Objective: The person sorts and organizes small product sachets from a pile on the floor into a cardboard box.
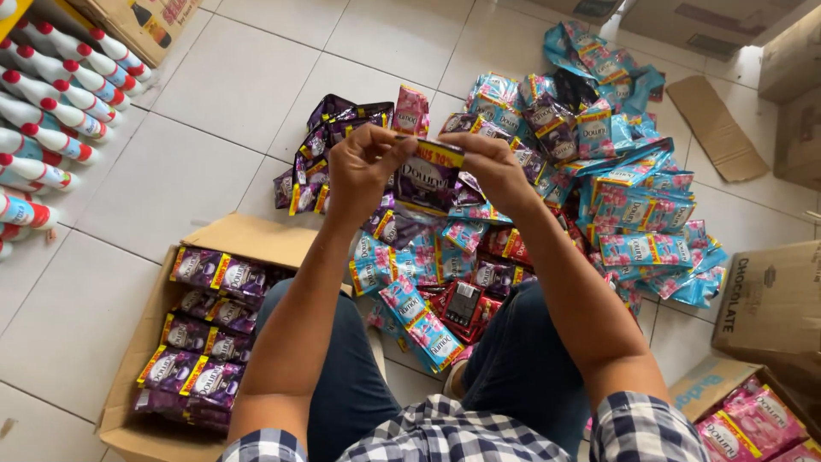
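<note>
- Head view: left hand (359, 167) & right hand (492, 167) both raised above the floor (214, 103), fingers pinched shut on the top edge of one dark purple sachet (425, 178), held upright btw them.
- Below the sachet: big loose pile of sachets (590, 197) on the floor tiles – purple, pink, blue mixed, spreading twd the far right edge.
- Open cardboard box (248, 235) near left, beside person's left knee; purple sachets (205, 334) stacked in rows inside.
- White bottles w/ red caps (51, 111) lined up at far left edge of floor.
- 2nd box w/ pink sachets (757, 423) at near right corner.
</note>
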